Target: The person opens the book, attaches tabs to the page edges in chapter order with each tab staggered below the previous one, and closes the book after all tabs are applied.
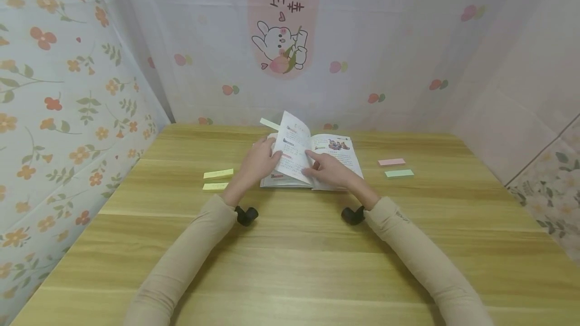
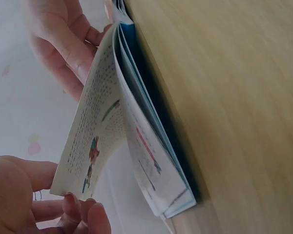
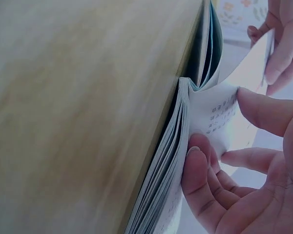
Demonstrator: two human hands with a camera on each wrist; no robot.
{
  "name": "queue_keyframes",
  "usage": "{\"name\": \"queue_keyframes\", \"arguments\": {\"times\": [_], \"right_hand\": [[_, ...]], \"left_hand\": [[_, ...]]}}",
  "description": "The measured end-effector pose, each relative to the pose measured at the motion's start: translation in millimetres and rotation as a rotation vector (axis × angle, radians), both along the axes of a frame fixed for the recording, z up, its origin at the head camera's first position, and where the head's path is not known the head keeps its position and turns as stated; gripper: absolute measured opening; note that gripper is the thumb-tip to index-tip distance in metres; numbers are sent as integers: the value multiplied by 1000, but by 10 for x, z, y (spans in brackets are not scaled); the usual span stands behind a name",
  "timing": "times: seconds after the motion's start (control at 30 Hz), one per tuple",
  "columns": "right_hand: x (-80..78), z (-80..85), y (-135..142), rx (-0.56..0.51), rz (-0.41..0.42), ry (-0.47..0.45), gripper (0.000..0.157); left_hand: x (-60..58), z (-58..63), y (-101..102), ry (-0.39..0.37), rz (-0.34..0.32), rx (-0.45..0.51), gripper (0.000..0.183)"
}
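Note:
An open book [image 1: 337, 160] with printed text and small pictures lies at the table's far side. One page [image 1: 294, 145] stands raised and tilted from the spine. My left hand [image 1: 258, 162] pinches that page by its outer edge, thumb on one face and fingers behind, as the left wrist view shows. My right hand [image 1: 333, 170] touches the same page close to the spine with its thumb and forefinger [image 3: 249, 158]; its other fingers bend loosely over the facing pages. A pale green sticky tab [image 1: 270, 124] sticks out beyond the book's upper left.
Two yellow sticky strips [image 1: 218, 174] lie left of the book. To its right are a pink strip [image 1: 391, 162] and a green strip [image 1: 399, 173]. Black wrist devices [image 1: 246, 215] sit by both sleeves. A printed curtain [image 1: 385, 54] hangs behind the wooden table [image 1: 290, 265].

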State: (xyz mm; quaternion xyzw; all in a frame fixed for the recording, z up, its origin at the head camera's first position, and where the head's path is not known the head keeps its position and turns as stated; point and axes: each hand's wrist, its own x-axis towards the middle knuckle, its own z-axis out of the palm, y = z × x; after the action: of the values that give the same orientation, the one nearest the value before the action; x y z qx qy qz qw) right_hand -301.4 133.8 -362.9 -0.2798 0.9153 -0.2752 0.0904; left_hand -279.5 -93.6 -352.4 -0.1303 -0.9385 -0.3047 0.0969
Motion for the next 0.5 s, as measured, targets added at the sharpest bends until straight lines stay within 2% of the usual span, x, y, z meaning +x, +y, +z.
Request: {"name": "queue_keyframes", "arguments": {"times": [0.1, 0.3, 0.5], "right_hand": [[-2, 6, -6, 1, -2, -9, 72], [-46, -27, -29, 34, -21, -31, 77], [-78, -37, -49, 66, -39, -57, 81]], "left_hand": [[-13, -14, -22, -22, -13, -20, 43], [-20, -27, -42, -81, 4, -88, 53], [-27, -45, -51, -96, 10, -148, 57]]}}
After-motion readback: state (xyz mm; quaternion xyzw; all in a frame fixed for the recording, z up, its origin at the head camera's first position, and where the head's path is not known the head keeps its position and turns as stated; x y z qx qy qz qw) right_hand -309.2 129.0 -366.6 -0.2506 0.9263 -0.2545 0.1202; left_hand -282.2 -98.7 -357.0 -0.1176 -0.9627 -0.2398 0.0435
